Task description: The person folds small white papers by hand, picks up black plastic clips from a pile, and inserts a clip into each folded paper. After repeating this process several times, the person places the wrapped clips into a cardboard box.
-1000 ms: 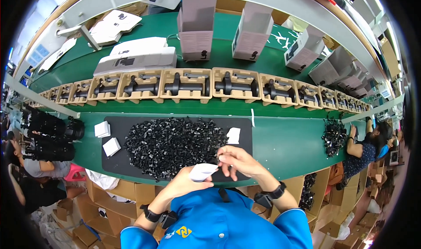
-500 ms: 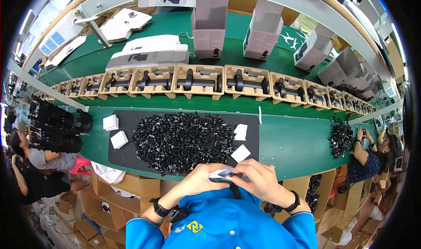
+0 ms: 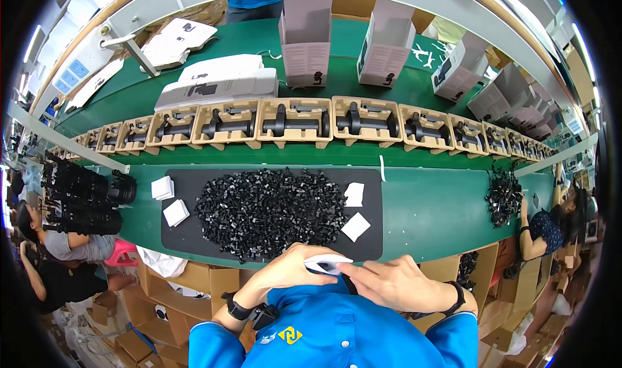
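Gripping open white packet point(image 3: 322, 262) in left hand point(image 3: 284, 268), between both hands; touching its right edge with right hand point(image 3: 396, 282), leaving unclear whether gripping anything there.

A factory packing workshop, molded trays point(image 3: 295, 138) of black devices point(image 3: 304, 125) lining a long green bench point(image 3: 434, 206), small black parts point(image 3: 272, 212) heaping on a mat point(image 3: 181, 240), printed boxes point(image 3: 306, 54) standing behind, other people point(image 3: 548, 233) occupying both sides.
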### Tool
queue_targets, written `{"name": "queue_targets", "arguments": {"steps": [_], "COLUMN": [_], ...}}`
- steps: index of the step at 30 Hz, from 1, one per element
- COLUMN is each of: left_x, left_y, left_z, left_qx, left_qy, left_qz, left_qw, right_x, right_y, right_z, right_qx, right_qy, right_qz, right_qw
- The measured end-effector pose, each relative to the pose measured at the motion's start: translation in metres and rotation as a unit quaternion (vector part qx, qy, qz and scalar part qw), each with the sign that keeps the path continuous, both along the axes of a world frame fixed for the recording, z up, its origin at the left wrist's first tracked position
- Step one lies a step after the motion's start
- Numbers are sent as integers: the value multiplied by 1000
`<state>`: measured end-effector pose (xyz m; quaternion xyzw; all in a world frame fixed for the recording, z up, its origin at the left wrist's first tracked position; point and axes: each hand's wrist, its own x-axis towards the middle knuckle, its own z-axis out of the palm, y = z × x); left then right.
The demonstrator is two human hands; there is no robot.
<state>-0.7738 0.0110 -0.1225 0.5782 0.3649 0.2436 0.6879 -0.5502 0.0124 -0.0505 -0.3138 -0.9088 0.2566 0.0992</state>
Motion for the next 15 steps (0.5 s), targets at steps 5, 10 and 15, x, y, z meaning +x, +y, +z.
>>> {"name": "queue_targets", "arguments": {"steps": [5,10,15], "left_x": [-11,-23,-26], "left_y": [5,6,5], "left_z": [2,0,0], "left_qx": [130,156,102], "left_qy": [-43,-49,-23], "left_qz": [-48,-36,-37], "left_qw": [989,986,994], "right_x": [-18,-30,-45], "right_y": [1,-6,-19], "right_z": [-12,-15,-32], "right_qx": [-98,-34,20], "right_qy": [51,-57,-102], "right_qz": [36,51,35], "right_qw": [993,997,994]}}
